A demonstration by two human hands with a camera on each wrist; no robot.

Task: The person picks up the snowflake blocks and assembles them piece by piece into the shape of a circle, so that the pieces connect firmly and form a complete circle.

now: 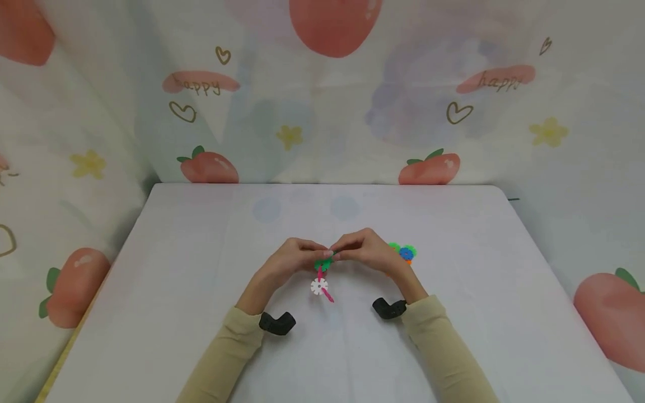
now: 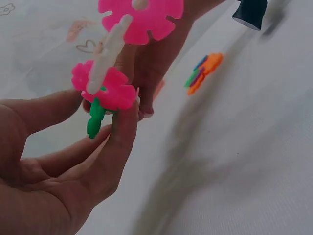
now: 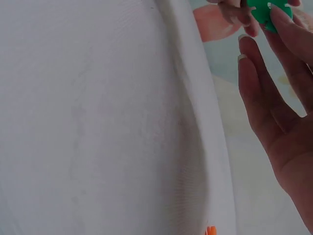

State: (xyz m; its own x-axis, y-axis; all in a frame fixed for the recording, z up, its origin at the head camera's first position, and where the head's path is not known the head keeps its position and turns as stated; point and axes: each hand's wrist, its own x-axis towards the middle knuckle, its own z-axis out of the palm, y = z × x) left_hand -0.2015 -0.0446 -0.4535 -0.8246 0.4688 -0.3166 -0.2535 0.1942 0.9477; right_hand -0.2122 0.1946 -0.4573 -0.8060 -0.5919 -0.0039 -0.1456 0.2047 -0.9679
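Close together above the table, my two hands meet over a short chain of notched plastic flower discs. In the head view the chain runs from a green disc through pink to a white disc and a pink one. My left hand pinches the chain at its green end; the left wrist view shows its fingers around a pink disc and the green piece. My right hand pinches a green disc between thumb and finger, its other fingers extended.
A small cluster of joined discs, blue, green and orange, lies on the white table just beyond my right wrist. Black wrist cameras sit on both cuffs. A printed curtain stands behind the table's far edge.
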